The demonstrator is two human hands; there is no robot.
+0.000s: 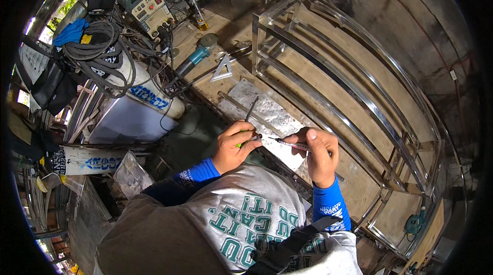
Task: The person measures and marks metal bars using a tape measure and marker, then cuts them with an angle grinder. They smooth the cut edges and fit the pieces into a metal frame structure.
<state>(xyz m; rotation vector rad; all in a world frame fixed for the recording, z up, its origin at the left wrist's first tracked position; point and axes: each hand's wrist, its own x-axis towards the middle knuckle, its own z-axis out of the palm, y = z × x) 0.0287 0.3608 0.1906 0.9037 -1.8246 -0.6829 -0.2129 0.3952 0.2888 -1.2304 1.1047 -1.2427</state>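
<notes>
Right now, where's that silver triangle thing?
In the head view, the silver triangle lies left of centre, beyond the left hand, between the teal grinder and the pale metal sheet.

Glossy, smooth metal tubing forms the long frame (pixel 362 94), on a table (pixel 354 185) topped with matt, scuffed wood-like board. The silvery metal sheet (pixel 272 105) is smudged and dull in patches. The thin rod (pixel 250 109) looks dark and matt. The angle grinder (pixel 194 58) has a smooth teal plastic-looking body. The T-shirt (pixel 221 187) is soft, matt cloth; the blue sleeve (pixel 331 200) is smoother fabric. The gas cylinder (pixel 174 108) is painted metal, and the wall (pixel 400 18) looks rough and stained.
</notes>
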